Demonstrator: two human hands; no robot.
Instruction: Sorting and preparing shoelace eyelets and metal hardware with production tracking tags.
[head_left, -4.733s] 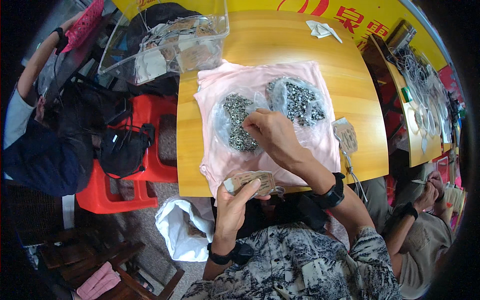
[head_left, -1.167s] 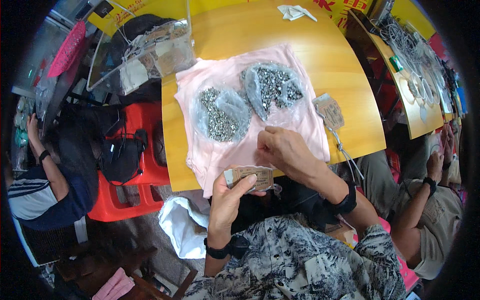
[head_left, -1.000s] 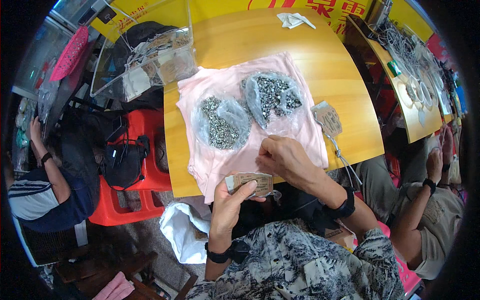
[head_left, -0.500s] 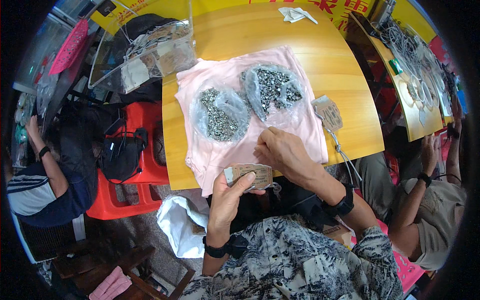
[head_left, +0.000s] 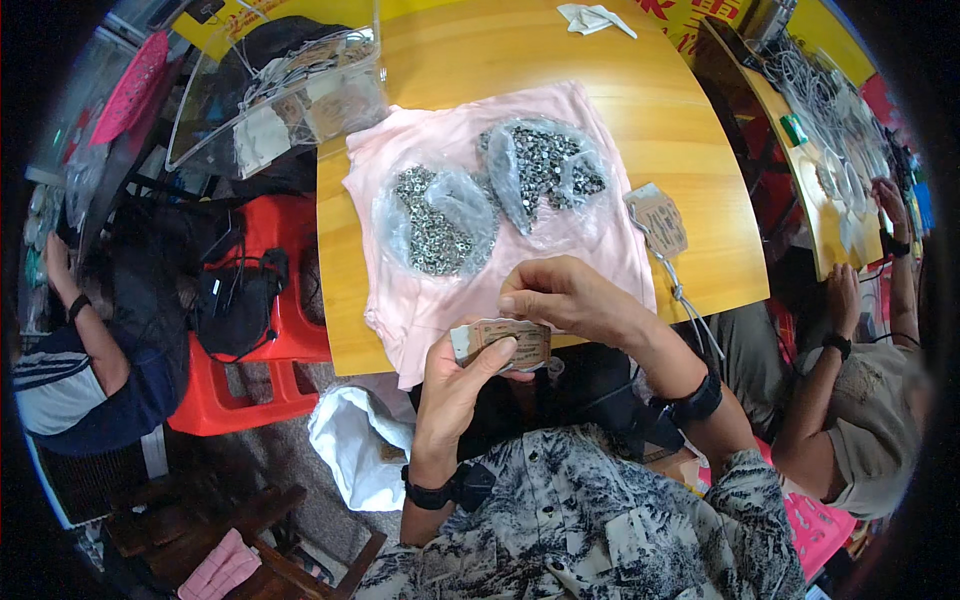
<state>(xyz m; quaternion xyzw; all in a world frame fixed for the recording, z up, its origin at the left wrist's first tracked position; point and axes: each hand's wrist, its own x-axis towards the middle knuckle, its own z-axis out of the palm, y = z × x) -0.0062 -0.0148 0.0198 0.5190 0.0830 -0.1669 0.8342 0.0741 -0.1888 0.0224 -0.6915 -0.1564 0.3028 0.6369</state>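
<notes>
My left hand [head_left: 452,395] grips a small stack of brown printed cardboard tags [head_left: 512,338] with scalloped pale edges, its thumb lying across the top one. Just above the tags is my right hand [head_left: 570,292], fingertips pinched together; whatever they may hold is too small to make out. Beyond my hands, a pink cloth garment [head_left: 400,345] bears two clear plastic bags. Small shiny ring-like metal pieces fill the left bag [head_left: 462,200]; darker small metal pieces fill the right bag [head_left: 510,190].
A similar tag [head_left: 657,222] with grey cord [head_left: 680,292] lies on the wooden table [head_left: 700,180]. Crumpled tissue [head_left: 595,19] is at the far edge. A clear bin [head_left: 350,105] of tags stands far left, beside red stools [head_left: 270,340]. Other people sit left and right.
My right hand's fingertips have come closer to the tags in my left hand. The whole view has shifted slightly; the bags stay in place on the cloth.
</notes>
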